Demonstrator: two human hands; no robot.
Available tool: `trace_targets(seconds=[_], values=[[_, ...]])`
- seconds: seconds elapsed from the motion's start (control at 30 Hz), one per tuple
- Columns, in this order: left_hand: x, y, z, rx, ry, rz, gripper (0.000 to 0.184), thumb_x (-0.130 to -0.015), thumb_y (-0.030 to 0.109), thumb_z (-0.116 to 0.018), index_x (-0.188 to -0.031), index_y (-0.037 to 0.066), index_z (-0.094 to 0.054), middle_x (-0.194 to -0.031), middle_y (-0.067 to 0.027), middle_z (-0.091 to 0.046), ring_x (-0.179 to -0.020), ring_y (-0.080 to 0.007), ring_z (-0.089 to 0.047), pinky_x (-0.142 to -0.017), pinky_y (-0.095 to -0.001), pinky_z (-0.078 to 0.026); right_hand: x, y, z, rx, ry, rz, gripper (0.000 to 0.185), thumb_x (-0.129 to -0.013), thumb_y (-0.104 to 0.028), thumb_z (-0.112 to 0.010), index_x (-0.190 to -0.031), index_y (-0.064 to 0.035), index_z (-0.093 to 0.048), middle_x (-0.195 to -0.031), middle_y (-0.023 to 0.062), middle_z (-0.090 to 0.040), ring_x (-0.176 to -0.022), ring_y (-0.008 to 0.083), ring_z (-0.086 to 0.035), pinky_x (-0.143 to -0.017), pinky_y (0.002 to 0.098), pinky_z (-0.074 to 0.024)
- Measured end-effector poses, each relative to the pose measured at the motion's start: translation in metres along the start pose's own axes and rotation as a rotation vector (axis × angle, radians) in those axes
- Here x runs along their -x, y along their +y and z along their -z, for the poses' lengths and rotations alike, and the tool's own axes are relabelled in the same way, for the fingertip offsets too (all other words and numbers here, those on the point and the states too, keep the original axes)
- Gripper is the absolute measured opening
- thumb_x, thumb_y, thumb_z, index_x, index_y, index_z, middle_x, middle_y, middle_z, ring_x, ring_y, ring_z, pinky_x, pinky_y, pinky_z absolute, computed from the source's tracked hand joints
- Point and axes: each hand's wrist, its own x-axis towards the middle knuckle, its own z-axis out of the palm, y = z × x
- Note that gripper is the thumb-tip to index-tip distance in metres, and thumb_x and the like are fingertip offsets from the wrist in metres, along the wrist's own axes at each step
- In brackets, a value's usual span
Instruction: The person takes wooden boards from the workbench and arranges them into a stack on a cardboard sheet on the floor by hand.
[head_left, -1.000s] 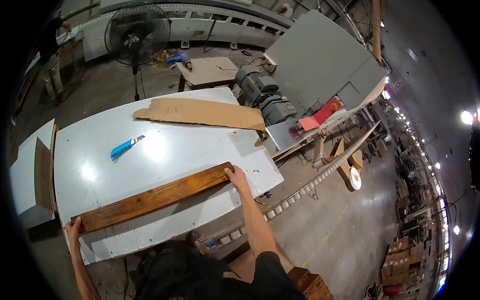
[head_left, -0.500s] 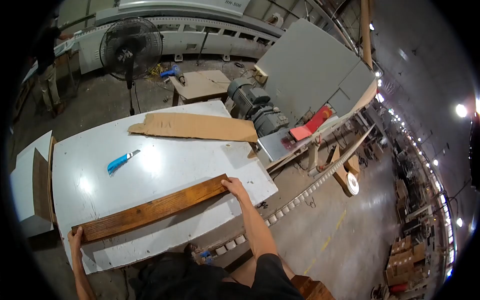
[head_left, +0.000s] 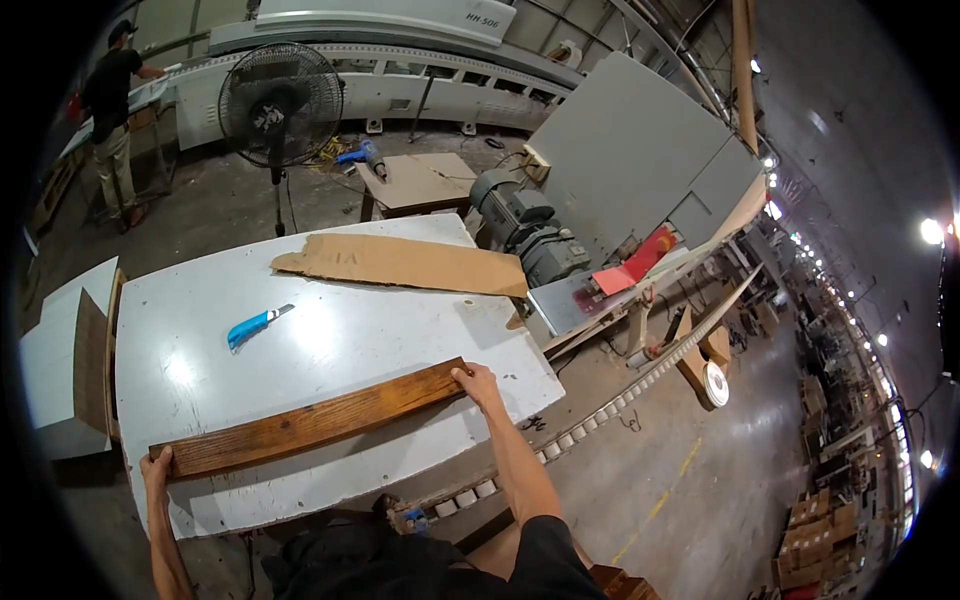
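Observation:
A long brown wooden board (head_left: 315,420) lies slantwise over the white tabletop (head_left: 400,330), near its front edge. My left hand (head_left: 157,466) grips the board's left end, thumb on its upper face. At the far right end, my right hand (head_left: 477,382) is closed on the board, thumb on top and the other fingers partly hidden. Beyond the board lies a blue utility knife (head_left: 256,327) with its blade out. A strip of brown cardboard (head_left: 410,265) rests along the table's back edge.
A black pedestal fan (head_left: 280,105) stands behind the table. A small table (head_left: 425,180) holds a blue heat gun (head_left: 368,157). To the right are a grey motor (head_left: 525,220) and a conveyor with white rollers (head_left: 600,418). One person (head_left: 113,130) stands far left.
The camera view has shifted slightly, so the scene sits a little right. Both hands keep their hold on the board's ends, and the board stays much the same against the table.

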Motion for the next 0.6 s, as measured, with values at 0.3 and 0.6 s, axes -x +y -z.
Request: trace_targets(seconds=[0.3,0.6], values=[[0.006,0.007,-0.005,0.018,0.078,0.006,0.082,-0.072,0.041,-0.079,-0.126,-0.009,-0.043,-0.115,-0.0221,-0.054,-0.105,-0.032,-0.054,-0.09,-0.0447,-0.043,0.005,0.004,-0.001,0.019,0.05,0.041,0.047,-0.079,-0.043,-0.068,-0.104,-0.003,-0.069,-0.09,0.0186,-0.07,-0.087,0.0303,-0.066,-0.078,0.0377,-0.0507],[0.006,0.006,-0.003,0.0,0.099,0.027,0.067,-0.071,0.037,-0.079,-0.113,-0.008,-0.054,-0.1,-0.0166,-0.061,-0.085,-0.0262,-0.061,-0.073,-0.0396,-0.049,0.002,0.007,-0.003,-0.024,0.057,0.024,0.045,-0.08,-0.044,-0.066,-0.096,-0.0019,-0.07,-0.08,0.0159,-0.069,-0.077,0.0269,-0.065,-0.072,0.0372,-0.0498]])
